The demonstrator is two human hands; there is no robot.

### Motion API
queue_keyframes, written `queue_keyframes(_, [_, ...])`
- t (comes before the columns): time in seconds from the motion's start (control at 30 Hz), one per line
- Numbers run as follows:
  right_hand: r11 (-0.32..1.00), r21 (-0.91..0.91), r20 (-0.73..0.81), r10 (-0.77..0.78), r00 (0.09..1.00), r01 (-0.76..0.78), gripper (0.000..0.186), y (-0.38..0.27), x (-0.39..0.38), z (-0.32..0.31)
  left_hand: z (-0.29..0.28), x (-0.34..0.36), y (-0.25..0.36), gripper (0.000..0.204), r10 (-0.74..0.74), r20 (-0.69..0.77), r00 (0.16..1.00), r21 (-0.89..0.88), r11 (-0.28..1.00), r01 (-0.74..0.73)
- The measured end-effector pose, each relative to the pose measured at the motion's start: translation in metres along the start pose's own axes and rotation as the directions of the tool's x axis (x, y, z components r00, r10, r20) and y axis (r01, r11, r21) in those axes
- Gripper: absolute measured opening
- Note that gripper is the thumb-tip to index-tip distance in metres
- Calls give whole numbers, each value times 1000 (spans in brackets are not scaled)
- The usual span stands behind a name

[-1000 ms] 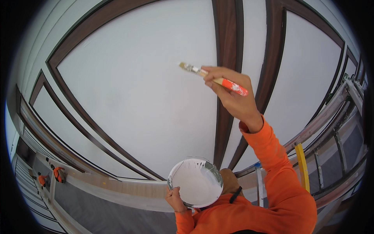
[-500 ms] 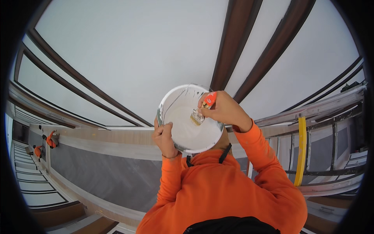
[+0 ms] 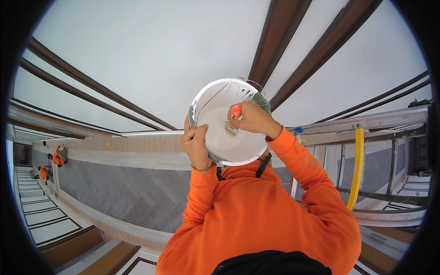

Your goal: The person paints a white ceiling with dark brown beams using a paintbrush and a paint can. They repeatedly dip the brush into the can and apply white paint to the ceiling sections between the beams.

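Observation:
A round white bucket (image 3: pixel 211 94) with paint-smeared walls is held up in front of my chest, a thin wire handle at its far rim. My left hand (image 3: pixel 196 145) grips its left rim, thumb over the edge and fingers around the outside. Inside the bucket, pale paint (image 3: pixel 216 135) covers the bottom. My right hand (image 3: pixel 253 121) is closed around a paintbrush (image 3: pixel 235 111) with an orange-red handle. The bristles point down at the paint; whether they touch it I cannot tell.
A white wall (image 3: pixel 151 50) with dark brown mouldings (image 3: pixel 316 48) rises ahead. To the right stands a paint-spattered metal ladder (image 3: pixel 389 120) with a yellow bar (image 3: pixel 357 169). Grey herringbone floor (image 3: pixel 123 192) lies well below. Two people in orange (image 3: pixel 58 156) are far off at left.
The bucket and both hands have shifted up in the picture, and the bucket's wire handle shows more. My right hand has turned, so the brush handle stands more end-on.

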State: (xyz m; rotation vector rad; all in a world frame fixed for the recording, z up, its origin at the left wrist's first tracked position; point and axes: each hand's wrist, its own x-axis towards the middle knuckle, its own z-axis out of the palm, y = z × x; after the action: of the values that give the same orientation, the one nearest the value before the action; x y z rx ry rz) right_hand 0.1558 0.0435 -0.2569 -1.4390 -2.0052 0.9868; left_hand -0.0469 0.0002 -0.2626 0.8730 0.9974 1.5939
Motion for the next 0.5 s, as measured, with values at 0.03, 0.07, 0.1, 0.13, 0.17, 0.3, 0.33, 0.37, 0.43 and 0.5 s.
queue_keyframes(0.03, [1000, 3, 3, 9, 1000, -9, 15, 1, -2, 1, 1, 0, 0, 26, -5, -6, 1000, -7, 1000, 4])
queue_keyframes(0.07, [1000, 19, 7, 16, 1000, -16, 15, 1, -2, 0, 3, 1, 1, 25, -6, -9, 1000, -12, 1000, 6])
queue_keyframes(0.1, [999, 36, 11, 24, 1000, -24, 15, 0, -4, -2, 5, 2, 2, 23, -9, -11, 1000, -18, 1000, 9])
queue_keyframes(0.13, [998, 53, 13, 33, 999, -33, 15, -1, -6, -4, 2, 1, 2, 22, -29, -7, 1000, 2, 1000, 29])
queue_keyframes(0.17, [994, 103, -17, 29, 999, -28, 14, -5, -10, -7, -1, 2, 2, 20, -42, 6, 999, 13, 999, 42])
queue_keyframes(0.3, [953, 302, -85, 60, 995, -32, 12, -24, -28, -27, 5, 4, 0, 19, -5, -33, 999, -14, 1000, 5])
queue_keyframes(0.33, [931, 361, -80, 86, 993, -51, 11, -27, -33, -32, 4, 6, -2, 20, -8, -27, 1000, 1, 1000, 8])
queue_keyframes(0.37, [913, 401, -42, 103, 994, -78, 12, -29, -39, -39, 2, 7, -4, 21, -10, -20, 1000, 14, 1000, 11])
queue_keyframes(0.43, [867, 479, 56, 130, 990, -141, 14, -27, -47, -45, 2, 8, -6, 23, -5, -21, 1000, 21, 1000, 6])
queue_keyframes(0.5, [834, 538, 37, 121, 992, -122, 18, -27, -55, -46, 3, 7, -6, 26, -1, -23, 1000, 16, 1000, 1])
